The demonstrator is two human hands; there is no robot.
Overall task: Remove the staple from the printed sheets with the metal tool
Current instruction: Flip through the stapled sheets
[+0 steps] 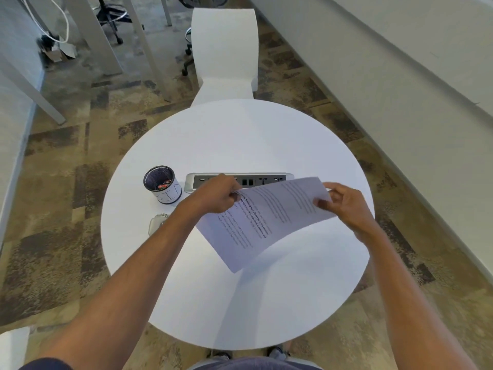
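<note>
The printed sheets point(266, 222) are held tilted above the round white table point(240, 145), with their lower corner hanging toward me. My left hand point(216, 196) is closed at the sheets' upper left corner. A thin metal tool point(235, 194) shows at its fingertips, against the paper's edge. The staple itself is too small to make out. My right hand point(344, 206) pinches the sheets' right edge between thumb and fingers.
A mesh pen cup point(162, 184) stands at the left of the table, beside a recessed power-socket strip point(264, 180). A small silvery object point(157, 222) lies partly under my left forearm. A white chair point(224, 54) stands beyond the table.
</note>
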